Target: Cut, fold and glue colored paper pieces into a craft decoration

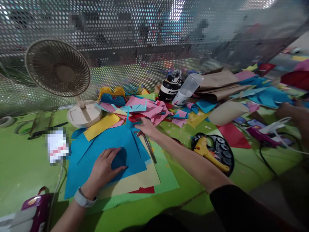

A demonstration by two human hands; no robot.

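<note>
My left hand (pixel 106 169) lies on a large sheet of blue paper (pixel 89 164), its fingers and thumb spread. A narrow flap of blue paper (pixel 128 120) stands up at the sheet's far edge, and dark slits run across the sheet. Beside that flap is my right hand (pixel 146 128), its fingers pointing left and somewhat apart; I see nothing gripped in them. A thin metal tool (pixel 150 149) lies just below the right hand, its upper end hidden. Under the blue sheet are cream paper (pixel 145 177), red paper (pixel 145 190) and light green paper (pixel 169 180).
Coloured paper scraps (pixel 149 108) pile up beyond the sheet. A fan (pixel 84 114) and a phone (pixel 57 146) stand left. Right are a black bottle (pixel 169 87), a clear bottle (pixel 188 88), a yellow glue gun (pixel 210 154) on a black tray, and another person's arm (pixel 293 116).
</note>
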